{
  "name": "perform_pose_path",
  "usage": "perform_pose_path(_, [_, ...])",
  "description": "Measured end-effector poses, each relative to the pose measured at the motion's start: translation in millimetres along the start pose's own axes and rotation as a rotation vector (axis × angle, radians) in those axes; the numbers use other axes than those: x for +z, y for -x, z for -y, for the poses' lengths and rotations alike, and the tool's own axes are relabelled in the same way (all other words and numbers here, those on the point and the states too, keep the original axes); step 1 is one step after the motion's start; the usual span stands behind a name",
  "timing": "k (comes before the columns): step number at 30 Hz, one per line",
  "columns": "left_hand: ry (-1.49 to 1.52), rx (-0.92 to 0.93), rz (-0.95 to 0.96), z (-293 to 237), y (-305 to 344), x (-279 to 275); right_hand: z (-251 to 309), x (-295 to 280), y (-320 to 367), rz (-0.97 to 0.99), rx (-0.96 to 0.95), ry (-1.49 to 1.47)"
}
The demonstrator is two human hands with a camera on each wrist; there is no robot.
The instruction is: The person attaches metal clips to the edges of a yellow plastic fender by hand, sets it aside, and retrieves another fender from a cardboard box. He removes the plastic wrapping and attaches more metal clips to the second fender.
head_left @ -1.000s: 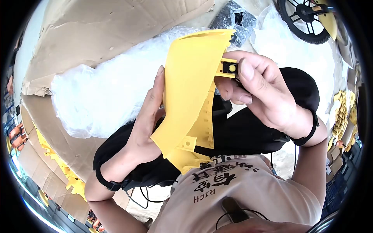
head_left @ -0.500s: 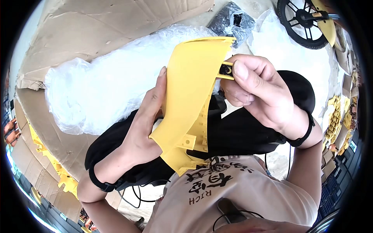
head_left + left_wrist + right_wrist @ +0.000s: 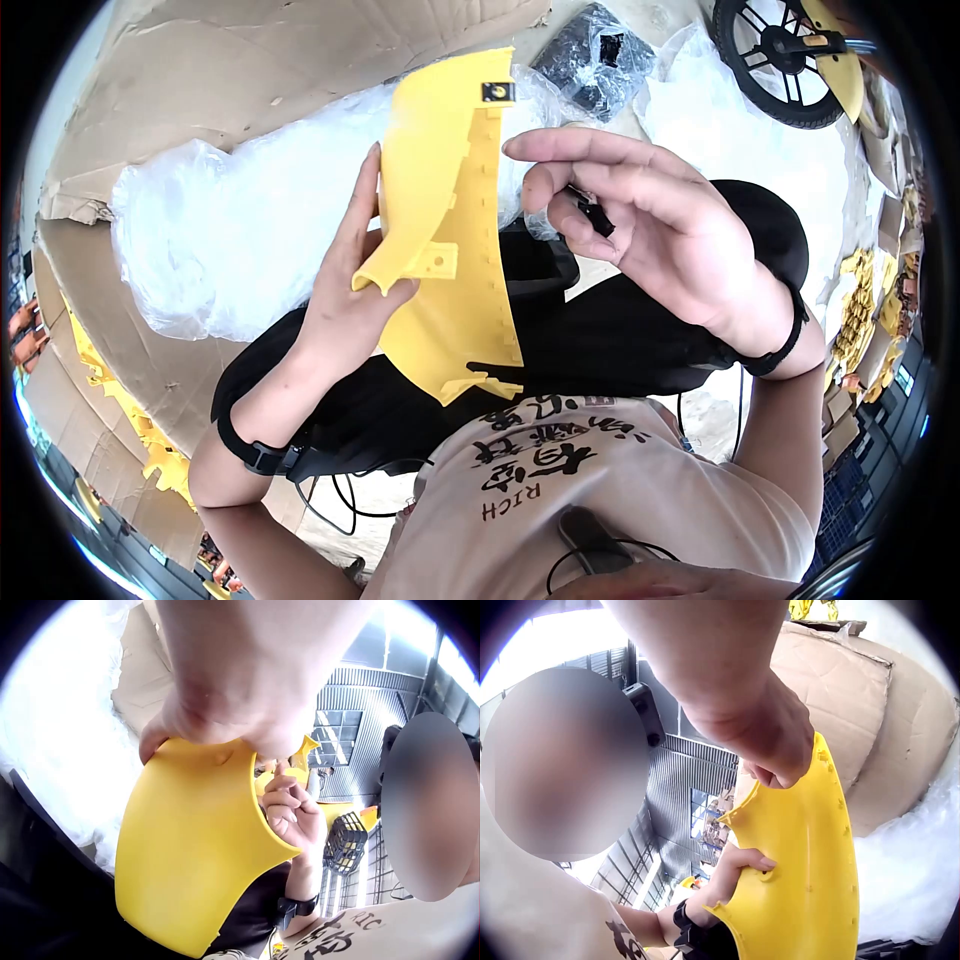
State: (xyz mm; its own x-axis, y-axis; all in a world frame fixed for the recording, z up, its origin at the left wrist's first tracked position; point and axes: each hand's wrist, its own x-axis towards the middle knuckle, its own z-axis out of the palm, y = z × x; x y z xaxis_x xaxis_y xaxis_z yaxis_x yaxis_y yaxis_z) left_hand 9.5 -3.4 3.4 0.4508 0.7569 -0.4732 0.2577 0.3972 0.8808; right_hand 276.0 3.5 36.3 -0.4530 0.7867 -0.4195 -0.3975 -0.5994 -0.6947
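A curved yellow plastic panel [image 3: 440,180] stands upright above the person's lap, its ribbed inner edge facing right. The left hand [image 3: 345,285] grips its left side, and in the right wrist view the left thumb [image 3: 751,861] presses on the inner face. A small black clip [image 3: 498,92] sits on a tab near the panel's top right. To the right of the panel, apart from it in the head view, is the right hand [image 3: 675,225]. Its index finger reaches out while the lower fingers curl around a small black piece [image 3: 592,212], mostly hidden.
Clear plastic wrapping [image 3: 220,250] lies over cardboard [image 3: 240,70] beyond the hands. A black wrapped bundle [image 3: 595,60] is at the back, with a black wheel [image 3: 780,60] at the upper right. More yellow parts [image 3: 855,310] lie at the right edge.
The right hand has let go of the clip at the panel's tab and its index finger has straightened. The left hand has turned the panel and shifted it left, showing more inner side.
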Motion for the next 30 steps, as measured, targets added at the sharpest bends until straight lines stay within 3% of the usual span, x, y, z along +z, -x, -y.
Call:
perform_pose_path(2, [0.023, -0.042, -0.111, 0.1, -2.3, -1.3, -2.2, -0.3, 3.4, -0.017, 0.039, 0.009])
perform_pose_path(6, [0.114, -0.027, -0.16, 1.4, -4.5, -5.5, -4.5, -0.2, 3.7, 0.011, 0.076, 0.019])
perform_pose_path(13, [0.312, -0.065, -0.172, 0.0, -8.7, -10.8, -2.2, 3.0, 4.7, 0.0, 0.097, 0.054])
perform_pose_path(30, [0.333, -0.143, -0.145, -0.1, -7.2, -8.9, 0.8, 8.0, -0.1, -0.062, 0.136, 0.056])
